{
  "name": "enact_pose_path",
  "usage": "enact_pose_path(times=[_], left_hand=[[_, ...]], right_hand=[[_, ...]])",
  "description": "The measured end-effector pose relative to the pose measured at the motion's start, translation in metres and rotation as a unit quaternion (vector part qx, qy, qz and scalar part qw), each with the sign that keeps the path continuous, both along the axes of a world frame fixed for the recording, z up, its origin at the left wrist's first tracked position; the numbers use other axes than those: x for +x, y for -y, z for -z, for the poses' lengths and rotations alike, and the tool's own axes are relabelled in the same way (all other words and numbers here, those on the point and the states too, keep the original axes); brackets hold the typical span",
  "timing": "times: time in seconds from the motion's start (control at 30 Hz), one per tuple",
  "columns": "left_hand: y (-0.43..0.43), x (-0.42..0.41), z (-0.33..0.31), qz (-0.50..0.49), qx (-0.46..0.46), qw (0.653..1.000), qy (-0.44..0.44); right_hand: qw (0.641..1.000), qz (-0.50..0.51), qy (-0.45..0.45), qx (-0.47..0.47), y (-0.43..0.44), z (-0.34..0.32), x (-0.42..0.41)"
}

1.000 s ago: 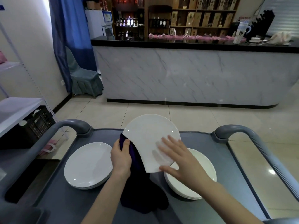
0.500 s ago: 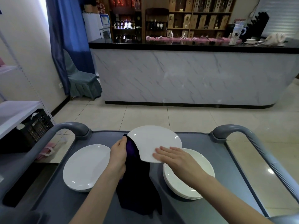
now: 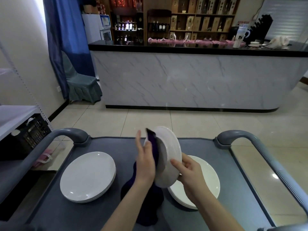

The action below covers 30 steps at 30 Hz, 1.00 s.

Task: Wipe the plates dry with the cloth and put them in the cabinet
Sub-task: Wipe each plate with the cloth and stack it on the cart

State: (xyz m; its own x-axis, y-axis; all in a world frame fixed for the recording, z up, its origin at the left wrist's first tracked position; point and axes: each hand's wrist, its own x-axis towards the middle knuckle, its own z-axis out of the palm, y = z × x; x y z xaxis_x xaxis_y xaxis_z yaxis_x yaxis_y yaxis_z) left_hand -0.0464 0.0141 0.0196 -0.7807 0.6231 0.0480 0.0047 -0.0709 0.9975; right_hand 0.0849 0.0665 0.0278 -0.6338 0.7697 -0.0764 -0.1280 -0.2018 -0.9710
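- On my feed, one white plate (image 3: 169,147) is up off the cart (image 3: 116,145), standing on edge and tilted, with its underside turned to the right.
- The left hand (image 3: 145,161) is wide, its fingers straight and pointing up, and the palm lies flat against the plate's left face.
- A dark purple cloth (image 3: 155,199) is sandwiched between that palm and the plate. A corner of it pokes up above the fingers, and the rest hangs down in a bunch onto the cart top between the two forearms.
- The right hand (image 3: 188,170) holds the plate by its lower near rim. The thumb lies over the edge and the fingers are curled behind it.
- The held plate hangs above the middle of the cart, overlapping the left edge of the right stack (image 3: 206,177) of white plates below it.
- A left stack (image 3: 87,176) of white plates sits on the cart top, well apart from both hands.
- Grey curved handles rise at the far corners of the cart, one on the left (image 3: 70,132) and one on the right (image 3: 233,134).
- Beyond the cart there is a tiled floor, then a marble-fronted bar (image 3: 183,77) with a black top.
- A covered chair (image 3: 80,84) stands at the far left by a blue curtain (image 3: 66,30), and a black crate (image 3: 31,132) sits at the left under a white shelf.
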Motion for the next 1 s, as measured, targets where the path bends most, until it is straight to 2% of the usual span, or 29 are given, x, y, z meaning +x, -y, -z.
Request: enact_pose_path(times=[0.07,0.17,0.27,0.43,0.67,0.8,0.9,1.0], left_hand=[[0.005,0.013,0.006,0.104,-0.033,0.984,-0.144],[0.014,0.02,0.017,0.195,-0.077,0.927,-0.31],[0.022,0.023,0.025,0.228,-0.106,0.892,-0.375],[0.01,0.021,0.019,0.227,-0.124,0.88,-0.399],[-0.012,-0.021,0.012,0.196,-0.182,0.89,-0.369],[0.009,-0.014,0.028,0.2,-0.13,0.919,-0.314],[0.02,0.019,0.034,0.201,-0.088,0.92,-0.324],[0.015,0.04,0.023,0.202,-0.09,0.916,-0.335]], right_hand=[[0.998,0.01,-0.033,-0.049,-0.001,-0.003,0.0],[0.995,0.027,-0.053,-0.077,-0.008,-0.009,0.002],[0.993,0.048,-0.06,-0.092,-0.014,-0.013,0.005],[0.993,0.033,-0.065,-0.098,-0.013,-0.014,0.007],[0.992,0.023,-0.075,-0.097,-0.008,-0.014,0.015],[0.991,0.045,-0.098,-0.075,-0.023,-0.028,0.016],[0.991,0.049,-0.102,-0.069,-0.029,-0.033,0.014],[0.992,0.036,-0.094,-0.076,-0.027,-0.03,0.011]])
